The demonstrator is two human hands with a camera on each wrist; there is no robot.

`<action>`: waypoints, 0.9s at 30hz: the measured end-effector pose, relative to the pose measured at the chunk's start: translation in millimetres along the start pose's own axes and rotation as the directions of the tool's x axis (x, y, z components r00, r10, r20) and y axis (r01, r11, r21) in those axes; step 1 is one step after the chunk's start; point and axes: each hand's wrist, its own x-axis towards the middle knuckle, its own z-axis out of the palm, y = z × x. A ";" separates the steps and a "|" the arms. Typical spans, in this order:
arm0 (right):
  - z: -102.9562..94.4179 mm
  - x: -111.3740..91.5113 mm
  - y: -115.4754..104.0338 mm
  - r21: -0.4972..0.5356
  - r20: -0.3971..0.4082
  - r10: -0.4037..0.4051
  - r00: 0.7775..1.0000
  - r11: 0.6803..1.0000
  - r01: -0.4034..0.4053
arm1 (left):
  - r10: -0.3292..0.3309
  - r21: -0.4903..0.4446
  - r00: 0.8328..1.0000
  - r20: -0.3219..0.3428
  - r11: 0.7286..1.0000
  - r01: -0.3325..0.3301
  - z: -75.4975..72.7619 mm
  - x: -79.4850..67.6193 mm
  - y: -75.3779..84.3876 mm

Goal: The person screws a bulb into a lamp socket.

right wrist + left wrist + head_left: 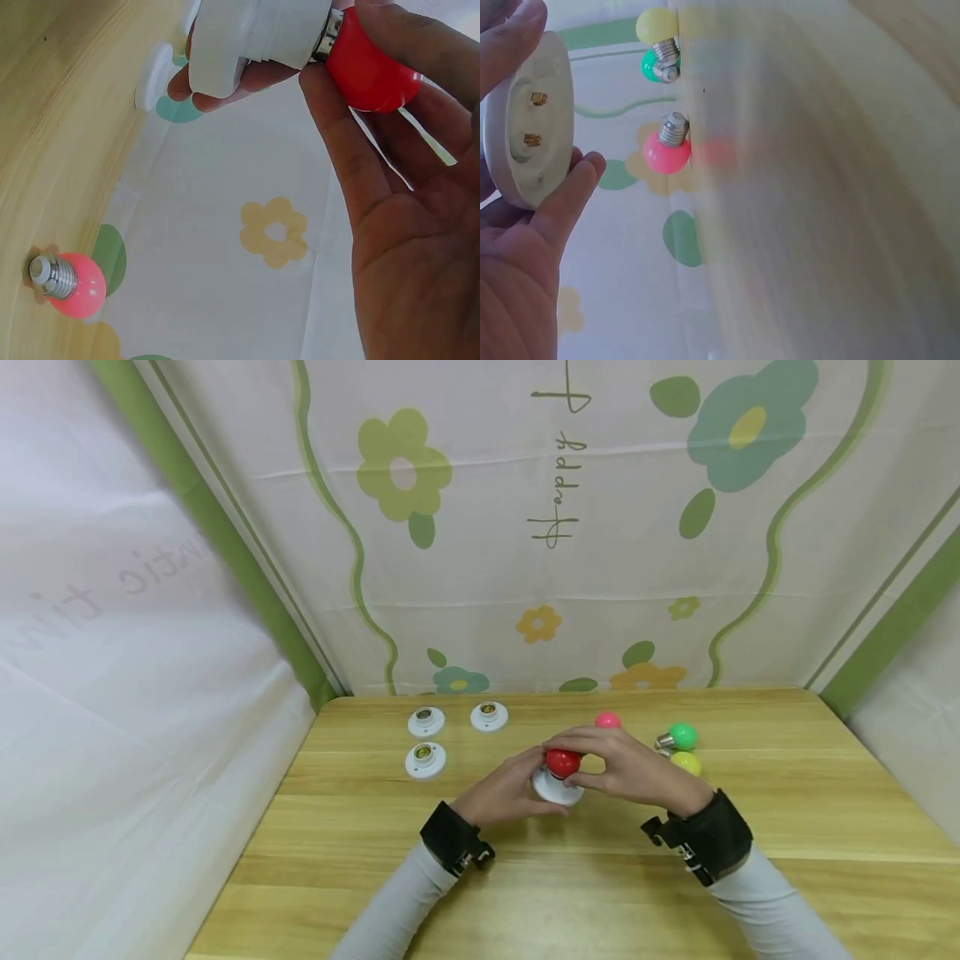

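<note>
My left hand [504, 791] grips a white round lamp holder [553, 788] by its rim, raised off the table. In the left wrist view the holder's underside [546, 120] shows two brass terminals. My right hand [626, 766] pinches a red light bulb [563, 763] between thumb and fingers. In the right wrist view the bulb's metal base [328, 36] sits at the mouth of the holder, with part of the metal showing. The fingers of my left hand [247, 81] show behind the holder there.
Three more white lamp holders [425, 761] stand on the wooden table [345, 860] at the back left. A pink bulb [608, 720], a green bulb [682, 736] and a yellow bulb [686, 764] lie to the right. A flower-printed curtain [480, 568] borders the table's far edge.
</note>
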 end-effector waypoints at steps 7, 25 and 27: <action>1.8 1.2 0.2 -0.017 -0.024 -0.008 1.000 1.000 0.008 | 0.013 0.026 0.999 -0.033 1.000 -0.012 2.9 1.5 -0.2; 7.2 3.2 5.3 -0.101 -0.076 -0.007 0.997 0.995 -0.001 | -0.059 0.053 0.987 -0.148 0.996 0.068 16.4 4.4 2.8; 7.6 3.5 5.5 -0.111 -0.077 -0.005 0.997 0.994 -0.004 | -0.072 0.056 0.984 -0.161 0.995 0.082 17.2 4.6 3.7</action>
